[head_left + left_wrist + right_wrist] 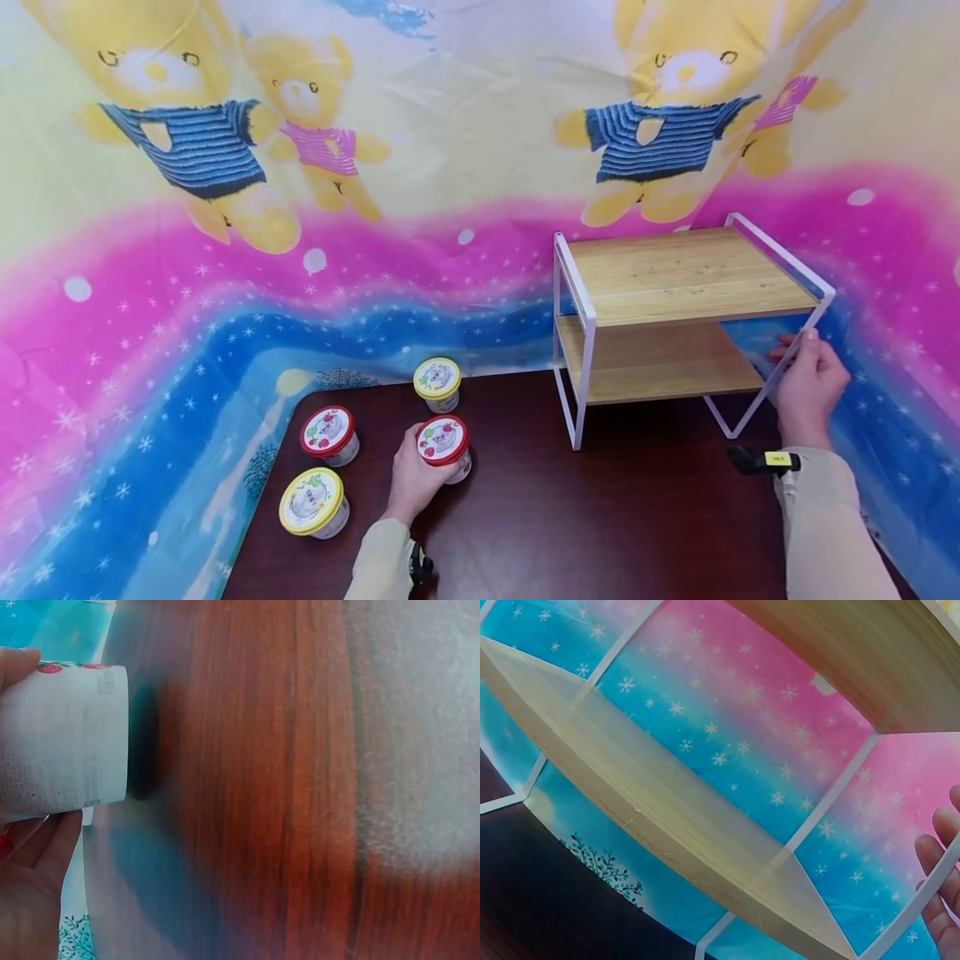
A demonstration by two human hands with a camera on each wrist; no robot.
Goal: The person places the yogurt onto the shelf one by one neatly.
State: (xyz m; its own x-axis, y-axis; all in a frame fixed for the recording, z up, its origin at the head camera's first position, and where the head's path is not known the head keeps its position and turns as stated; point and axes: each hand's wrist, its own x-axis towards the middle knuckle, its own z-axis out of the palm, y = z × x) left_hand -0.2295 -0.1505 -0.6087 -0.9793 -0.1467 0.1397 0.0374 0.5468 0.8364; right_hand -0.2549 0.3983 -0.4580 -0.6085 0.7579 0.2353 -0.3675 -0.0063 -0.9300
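Now gripping red-lidded tub (442, 442) in left hand (415, 477), lower centre, clasping rack (690, 275) with right hand (813, 387), far right; likely needing level carry next.

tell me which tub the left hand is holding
The red-lidded tub on the right, gripped by the left hand. The other red-lidded tub, the back yellow-lidded tub and the front yellow-lidded tub stand untouched on the table.

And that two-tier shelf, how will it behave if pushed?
The two-tier shelf is likely stiff: flat boards in a rigid-looking frame. It would probably slide rather than roll, resting on straight bars over a glossy tabletop.
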